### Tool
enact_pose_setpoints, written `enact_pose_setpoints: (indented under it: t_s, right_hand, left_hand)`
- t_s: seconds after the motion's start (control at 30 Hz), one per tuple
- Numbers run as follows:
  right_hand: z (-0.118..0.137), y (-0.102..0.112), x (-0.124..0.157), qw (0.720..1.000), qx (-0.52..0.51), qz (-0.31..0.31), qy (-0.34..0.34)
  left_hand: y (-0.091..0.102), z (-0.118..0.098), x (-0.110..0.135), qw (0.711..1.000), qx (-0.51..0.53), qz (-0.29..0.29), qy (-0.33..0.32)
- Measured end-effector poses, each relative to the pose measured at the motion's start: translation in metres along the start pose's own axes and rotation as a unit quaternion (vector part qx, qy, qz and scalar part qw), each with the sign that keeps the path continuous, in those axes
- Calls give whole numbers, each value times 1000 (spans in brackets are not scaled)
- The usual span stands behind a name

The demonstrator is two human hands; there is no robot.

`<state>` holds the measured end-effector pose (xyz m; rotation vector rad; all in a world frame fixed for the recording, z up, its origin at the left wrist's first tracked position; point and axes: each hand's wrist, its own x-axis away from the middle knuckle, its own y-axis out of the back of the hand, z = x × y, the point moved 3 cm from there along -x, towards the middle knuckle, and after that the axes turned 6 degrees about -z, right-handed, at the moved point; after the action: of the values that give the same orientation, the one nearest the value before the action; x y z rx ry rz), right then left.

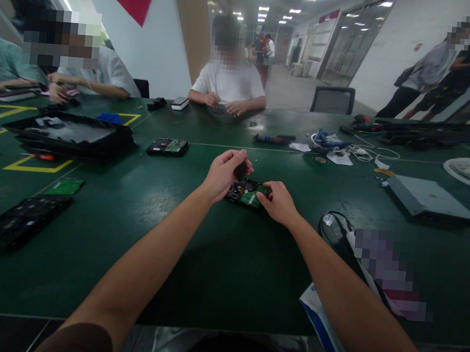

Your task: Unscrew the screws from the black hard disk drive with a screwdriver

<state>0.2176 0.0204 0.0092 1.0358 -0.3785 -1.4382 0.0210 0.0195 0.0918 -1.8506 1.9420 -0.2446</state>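
In the middle of the table lies a hard drive [243, 197], its green circuit board and dark metal parts facing up. My left hand [225, 174] is closed around the dark handle of a screwdriver [241, 169], held upright over the drive's far left part. The tool's tip is too small to make out. With thumb and fingers, my right hand [278, 201] grips the right end of the drive against the tabletop.
Another hard drive [167, 147] lies farther left. A black tray [71, 133], a green circuit board [66, 186] and a black panel [17, 221] occupy the left side. To the right are a grey metal box [431, 198] and cables [367, 151]. A person [228, 83] sits opposite.
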Motion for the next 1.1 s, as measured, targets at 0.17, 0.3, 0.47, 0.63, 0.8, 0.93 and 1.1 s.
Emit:
enact_pose_setpoints:
  t_s: [0.17,0.3,0.47,0.63,0.8,0.93,1.1]
  right_hand:
    - [0,-1,-1,1000,4,-4,3]
    - [-1,-1,-1,1000,3,-6,6]
    - [-2,-1,-1,1000,-2,-5,2]
    - [-1,0,-1,1000,1,-3,5]
    - [0,0,-1,1000,3,0,-3]
    - [-3,-2,-1,1000,-2,-19,0]
    - [-8,-2,-4,999,-4,-50,-13]
  left_hand:
    - [6,-1,-4,998,-56,-20,-32]
    - [11,-2,-7,993,-102,-43,-48]
    - [9,-4,-6,996,-80,-36,-30]
    - [5,-5,-3,997,-66,-21,-24]
    - [3,-5,-2,998,-55,-26,-19]
    - [3,-5,-4,999,-36,-24,-23]
    - [1,-2,-3,998,-53,1,-40]
